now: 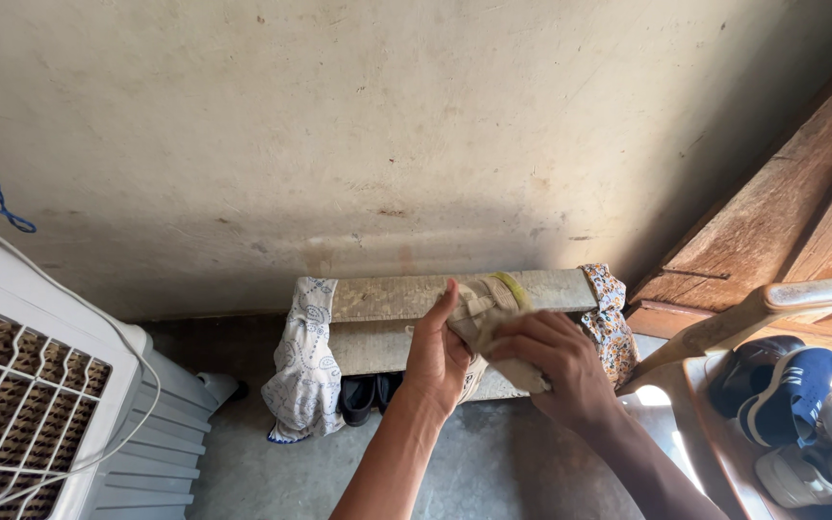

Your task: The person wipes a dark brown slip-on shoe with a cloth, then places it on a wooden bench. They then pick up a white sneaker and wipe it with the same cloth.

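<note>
A beige shoe point(489, 306) with a yellow-green band rests on the top of a low grey shelf point(387, 297) against the wall. My left hand point(435, 351) is on the shoe's left side, thumb raised along it. My right hand point(553, 364) grips the shoe's lower right part from in front. A white patterned cloth point(302, 371) hangs over the shelf's left end, and a floral cloth point(611, 323) hangs over its right end. Dark shoes point(366, 397) sit on the floor under the shelf.
A white air cooler point(40, 404) with a grille stands at the left, a cord looped over it. At the right, a wooden rack point(715, 424) holds several sneakers, with a wooden door point(782, 212) behind. The floor is grey concrete.
</note>
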